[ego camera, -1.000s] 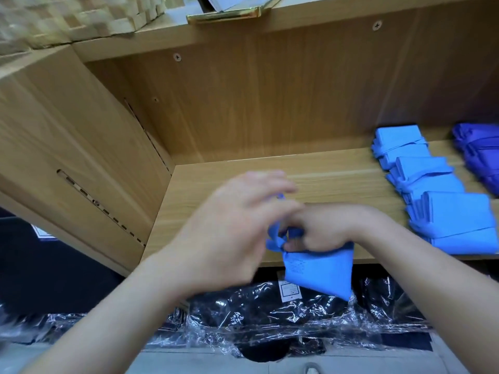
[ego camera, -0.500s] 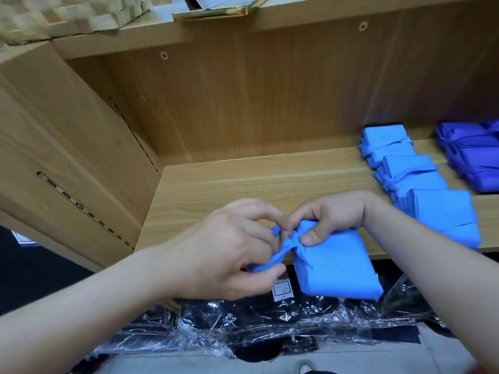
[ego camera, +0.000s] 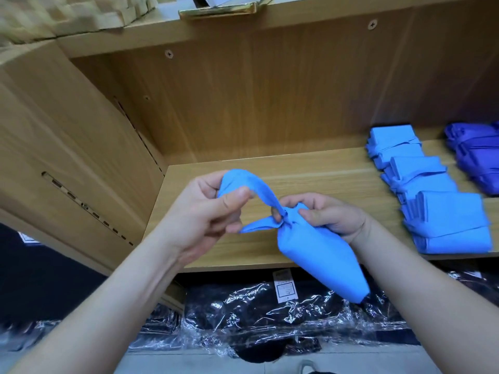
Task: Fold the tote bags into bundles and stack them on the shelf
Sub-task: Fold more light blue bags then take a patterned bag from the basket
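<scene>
the left fingers (ego camera: pixel 232 197) are curled, thumb and forefinger pinching the raised loop of a light blue strap (ego camera: pixel 256 186). a short tail of the same strap pokes out toward the palm of the left hand (ego camera: pixel 199 220). the strap runs down to a knot (ego camera: pixel 285 225) at the top of a folded light blue tote bag bundle (ego camera: pixel 321 263). the right fingers (ego camera: pixel 314 215) are curled narrow round the neck of that bundle just beside the knot, thumb on top, and the right hand (ego camera: pixel 334 220) grips it there.

the bundle is held in the air over the front edge of the wooden shelf (ego camera: pixel 310 168), tilted, with its lower end hanging past the edge toward the right forearm. both bare forearms reach in from below.

on the right of the shelf lies a row of three finished light blue bundles (ego camera: pixel 448 222), each tied round with its strap and overlapping the next. just beside them, further right, lie purple bundles (ego camera: pixel 480 163), slightly blurred.

the shelf sits in a wood-grain cabinet (ego camera: pixel 81 147) with screw heads in the back panel. a gold-coloured bar (ego camera: pixel 218 12) lies on the cabinet top. under the shelf are black packs in clear crinkled plastic (ego camera: pixel 264 311), one with a white label (ego camera: pixel 283 286) too small to read.
</scene>
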A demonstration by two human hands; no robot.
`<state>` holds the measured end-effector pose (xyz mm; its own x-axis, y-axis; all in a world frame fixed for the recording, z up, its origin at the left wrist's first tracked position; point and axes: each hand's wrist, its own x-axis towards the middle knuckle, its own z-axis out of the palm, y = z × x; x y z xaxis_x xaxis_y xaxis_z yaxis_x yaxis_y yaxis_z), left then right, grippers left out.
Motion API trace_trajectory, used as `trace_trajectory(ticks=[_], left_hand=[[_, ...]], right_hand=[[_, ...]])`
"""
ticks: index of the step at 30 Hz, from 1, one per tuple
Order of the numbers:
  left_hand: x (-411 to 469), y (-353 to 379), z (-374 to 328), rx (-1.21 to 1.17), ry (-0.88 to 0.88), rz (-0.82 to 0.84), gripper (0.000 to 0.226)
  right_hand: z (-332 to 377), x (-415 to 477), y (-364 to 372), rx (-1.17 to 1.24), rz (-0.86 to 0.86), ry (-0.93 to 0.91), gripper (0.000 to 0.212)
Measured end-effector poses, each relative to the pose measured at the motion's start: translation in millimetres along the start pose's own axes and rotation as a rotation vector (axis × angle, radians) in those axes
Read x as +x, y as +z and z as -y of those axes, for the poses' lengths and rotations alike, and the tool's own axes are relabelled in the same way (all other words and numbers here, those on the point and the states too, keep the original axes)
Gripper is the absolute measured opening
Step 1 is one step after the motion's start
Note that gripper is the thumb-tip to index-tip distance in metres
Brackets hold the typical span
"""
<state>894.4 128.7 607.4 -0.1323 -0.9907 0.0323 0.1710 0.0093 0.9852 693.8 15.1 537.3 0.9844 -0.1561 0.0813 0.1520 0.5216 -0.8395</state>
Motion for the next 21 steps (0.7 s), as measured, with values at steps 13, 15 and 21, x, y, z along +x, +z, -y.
trace_trajectory(ticks=[13, 15, 21], left_hand=[[-8.0, 15.6, 58.8, 0.067, -0.011, -0.216, 0.066], [-3.6, 21.4, 63.1, 0.010, 0.014, -0.341, 0.050], [0.0, 10.5, 70.9, -0.004, 0.002, -0.357, 0.047]], right_hand=[[-11.5, 17.4, 19.1, -0.080, -0.808, -0.105, 0.020], [-15.2, 23.3, 20.9, -0.147, -0.929, -0.136, 0.007], [-15.5, 11.5, 23.2, -0.157, -0.653, 0.028, 0.049]])
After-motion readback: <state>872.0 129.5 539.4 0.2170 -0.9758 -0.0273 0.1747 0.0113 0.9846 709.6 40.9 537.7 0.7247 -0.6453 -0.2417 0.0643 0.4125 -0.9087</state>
